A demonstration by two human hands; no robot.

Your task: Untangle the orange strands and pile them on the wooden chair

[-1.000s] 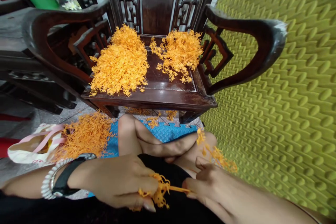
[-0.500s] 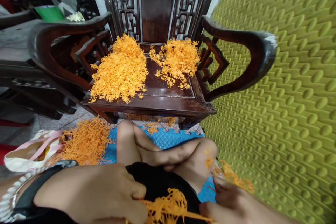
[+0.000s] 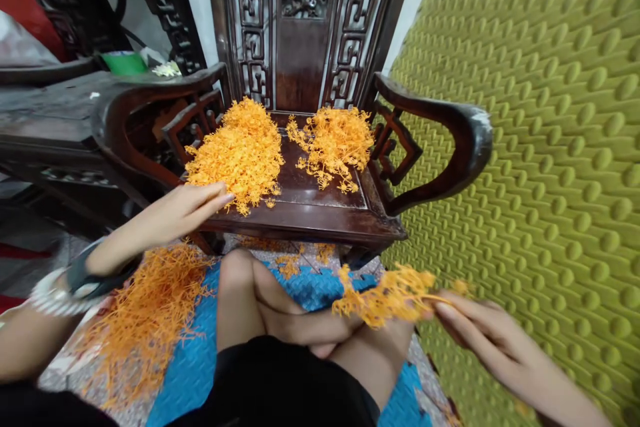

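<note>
My right hand (image 3: pixel 480 320), at the lower right, is closed on the stem end of an orange plastic sprig (image 3: pixel 390 297). The sprig's curly clusters point left over my right leg and look blurred. My left hand (image 3: pixel 190 208) reaches to the front left edge of the chair seat. Its fingers are stretched out, with the tips at the border of a large heap of small orange curly pieces (image 3: pixel 240 153); I see nothing held in them. On the seat's right side lies a looser pile of orange sprigs (image 3: pixel 337 140).
The dark carved wooden chair (image 3: pixel 305 217) stands before my crossed legs. Stripped orange stems (image 3: pixel 150 307) are heaped at left beside the blue foam mat (image 3: pixel 185 360). A wooden table (image 3: pixel 45 107) with a green container (image 3: pixel 124 63) is at left; yellow-green textured padding (image 3: pixel 550 180) covers the right.
My left hand has left the sprig at my lap and moved forward to the seat's heap. My right hand has swung up and right, carrying the sprig. The view has shifted.
</note>
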